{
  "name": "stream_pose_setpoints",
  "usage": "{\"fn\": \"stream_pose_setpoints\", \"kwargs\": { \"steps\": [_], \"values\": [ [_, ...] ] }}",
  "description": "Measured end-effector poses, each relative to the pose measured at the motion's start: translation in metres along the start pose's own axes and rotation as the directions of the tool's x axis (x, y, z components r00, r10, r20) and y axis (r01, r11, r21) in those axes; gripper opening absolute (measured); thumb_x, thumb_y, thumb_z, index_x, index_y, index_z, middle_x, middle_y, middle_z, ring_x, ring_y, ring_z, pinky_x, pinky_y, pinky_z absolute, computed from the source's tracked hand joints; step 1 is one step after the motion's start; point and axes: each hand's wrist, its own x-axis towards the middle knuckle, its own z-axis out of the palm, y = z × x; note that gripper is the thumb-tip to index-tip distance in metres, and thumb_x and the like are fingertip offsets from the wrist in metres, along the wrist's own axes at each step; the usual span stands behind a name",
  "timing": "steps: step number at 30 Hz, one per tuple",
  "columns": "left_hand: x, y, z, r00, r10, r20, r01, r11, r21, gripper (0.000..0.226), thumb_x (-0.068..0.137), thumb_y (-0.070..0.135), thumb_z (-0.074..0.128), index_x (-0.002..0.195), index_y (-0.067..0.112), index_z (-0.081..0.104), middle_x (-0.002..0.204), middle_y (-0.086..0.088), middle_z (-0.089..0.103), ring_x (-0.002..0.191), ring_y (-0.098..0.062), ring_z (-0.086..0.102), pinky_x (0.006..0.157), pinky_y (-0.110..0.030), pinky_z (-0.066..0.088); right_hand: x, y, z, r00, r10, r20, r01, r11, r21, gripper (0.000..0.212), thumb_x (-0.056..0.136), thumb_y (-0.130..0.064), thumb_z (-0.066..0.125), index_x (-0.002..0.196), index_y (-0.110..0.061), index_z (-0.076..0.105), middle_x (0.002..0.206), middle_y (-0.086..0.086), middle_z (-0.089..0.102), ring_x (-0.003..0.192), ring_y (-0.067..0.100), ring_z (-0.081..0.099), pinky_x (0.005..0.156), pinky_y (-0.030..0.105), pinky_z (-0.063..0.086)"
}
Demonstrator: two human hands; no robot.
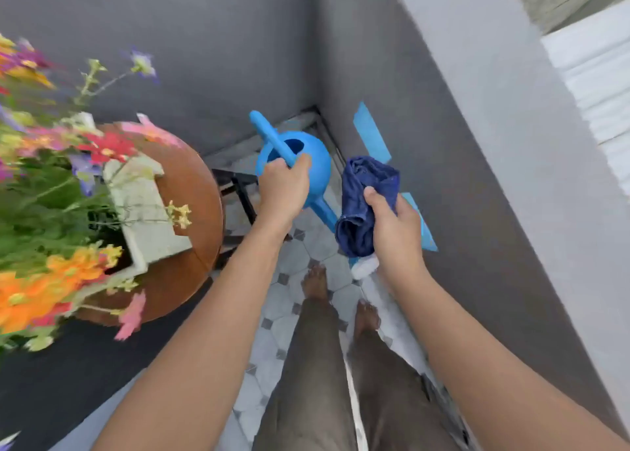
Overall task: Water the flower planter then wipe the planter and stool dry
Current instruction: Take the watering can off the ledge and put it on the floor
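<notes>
A white box planter point(146, 212) full of colourful flowers point(51, 184) stands on a round brown stool point(194, 191) at the left. My left hand point(284, 188) grips the handle of a blue watering can point(306, 154), held over the floor to the right of the stool, away from the flowers. My right hand point(392, 225) holds a bunched dark blue cloth point(366, 198) beside the can. The can's spout points down and right, partly hidden behind the cloth.
Grey walls point(426, 92) meet in a corner just beyond the can, with blue tape strips point(371, 131) on the right wall. The floor is pale tile point(283, 331). My bare feet point(315, 283) stand below the hands. A small white object point(364, 268) lies near the wall.
</notes>
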Motion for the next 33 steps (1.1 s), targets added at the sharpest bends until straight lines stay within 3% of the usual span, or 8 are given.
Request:
{"fn": "stream_pose_setpoints", "kwargs": {
  "steps": [5,10,14,18,22,28,31,33],
  "values": [
    [0.104,-0.114,0.075,1.000,-0.015,0.021,0.011,0.984,0.176,0.042,0.068,0.053,0.048,0.065,0.012,0.058,0.080,-0.022,0.071,0.079,-0.037,0.070,0.075,-0.048,0.056,0.110,0.108,0.016,1.000,0.008,-0.006,-0.009,0.973,-0.232,0.021,0.102,-0.029,0.056,0.103,-0.011,0.068,0.089,0.001,0.068,0.078,0.014,0.064,0.063,0.016,0.048],
    [0.157,-0.205,0.143,0.994,-0.068,0.089,0.039,0.954,0.298,0.024,0.087,0.025,0.057,0.087,0.002,0.065,0.093,-0.022,0.069,0.090,-0.037,0.064,0.071,-0.037,0.045,0.177,0.198,0.019,0.996,0.092,0.010,-0.088,0.976,-0.201,0.025,0.102,-0.033,0.051,0.120,-0.021,0.063,0.115,0.006,0.072,0.105,0.021,0.069,0.097,0.043,0.056],
    [0.189,-0.267,0.179,0.972,-0.150,0.181,0.090,0.949,0.303,0.022,0.091,0.027,0.054,0.089,0.006,0.057,0.079,-0.009,0.061,0.080,-0.035,0.068,0.072,-0.043,0.057,0.196,0.240,0.020,0.984,0.171,0.055,-0.163,0.979,-0.124,0.028,0.106,-0.027,0.048,0.131,-0.024,0.059,0.122,-0.001,0.072,0.111,0.017,0.069,0.098,0.038,0.056],
    [0.206,-0.304,0.203,0.958,-0.179,0.223,0.101,0.942,0.320,0.023,0.092,0.030,0.054,0.093,0.007,0.055,0.084,-0.013,0.062,0.082,-0.037,0.068,0.069,-0.047,0.059,0.207,0.271,0.016,0.971,0.216,0.105,-0.199,0.969,-0.146,0.018,0.106,-0.032,0.048,0.118,-0.039,0.060,0.118,-0.006,0.072,0.106,0.014,0.070,0.099,0.045,0.056],
    [0.214,-0.324,0.214,0.954,-0.164,0.250,0.061,0.926,0.372,0.019,0.095,0.026,0.050,0.089,0.008,0.049,0.083,-0.009,0.056,0.076,-0.027,0.058,0.057,-0.031,0.041,0.217,0.286,0.006,0.970,0.228,0.084,-0.216,0.967,-0.138,0.031,0.105,-0.035,0.049,0.135,-0.030,0.057,0.124,-0.007,0.071,0.111,0.014,0.069,0.101,0.046,0.055],
    [0.219,-0.308,0.213,0.962,-0.187,0.199,0.098,0.916,0.390,0.035,0.094,0.029,0.054,0.114,0.000,0.049,0.100,-0.013,0.058,0.088,-0.028,0.059,0.065,-0.031,0.041,0.215,0.277,-0.004,0.981,0.161,0.105,-0.137,0.969,-0.205,0.034,0.107,-0.027,0.049,0.140,-0.027,0.055,0.127,-0.008,0.069,0.111,0.009,0.068,0.092,0.028,0.058],
    [0.190,-0.284,0.191,0.995,-0.044,0.087,0.026,0.980,0.196,0.028,0.090,0.036,0.060,0.098,0.009,0.054,0.088,-0.001,0.059,0.084,-0.020,0.061,0.077,-0.037,0.052,0.208,0.266,0.000,0.985,0.119,0.129,-0.093,0.978,-0.188,0.030,0.107,-0.018,0.049,0.135,-0.022,0.058,0.117,-0.009,0.070,0.096,-0.001,0.069,0.073,0.014,0.055],
    [0.158,-0.262,0.175,0.976,-0.126,0.176,0.146,0.984,-0.106,0.040,0.091,0.049,0.054,0.095,0.010,0.063,0.089,-0.001,0.069,0.082,-0.016,0.068,0.083,-0.039,0.057,0.206,0.258,0.005,0.988,0.046,0.150,-0.014,0.978,-0.210,0.025,0.105,-0.013,0.050,0.126,-0.021,0.061,0.107,-0.007,0.072,0.087,-0.003,0.069,0.071,0.013,0.054]
  ]
}}
